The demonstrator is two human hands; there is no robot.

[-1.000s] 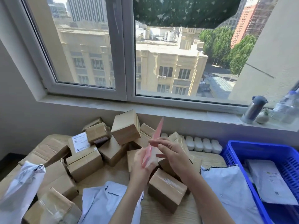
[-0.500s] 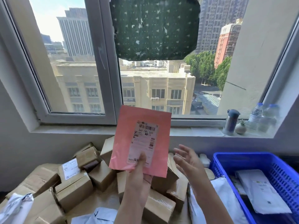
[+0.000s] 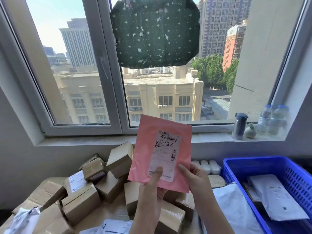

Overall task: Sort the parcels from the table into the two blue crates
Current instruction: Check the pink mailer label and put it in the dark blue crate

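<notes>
I hold a flat pink mailer [image 3: 146, 146] upright in front of me, its white shipping label facing me. My left hand [image 3: 152, 184] grips its bottom edge with the thumb on the label. My right hand [image 3: 194, 176] pinches the lower right corner. Below lies a heap of brown cardboard boxes [image 3: 81, 198] on the table. One blue crate [image 3: 236, 168] stands at the right with white mailers [image 3: 276, 196] inside. A second crate is not in view.
White and grey poly bags [image 3: 234, 211] lie at the table's front and beside the crate. On the windowsill stand a metal flask [image 3: 239, 125], a small pot and water bottles [image 3: 270, 120]. White foam blocks [image 3: 207, 166] sit against the wall.
The pink mailer went from edge-on over the boxes to raised with its label toward me. My right hand, free half a second ago, has come back onto its lower right corner. The view tilted up.
</notes>
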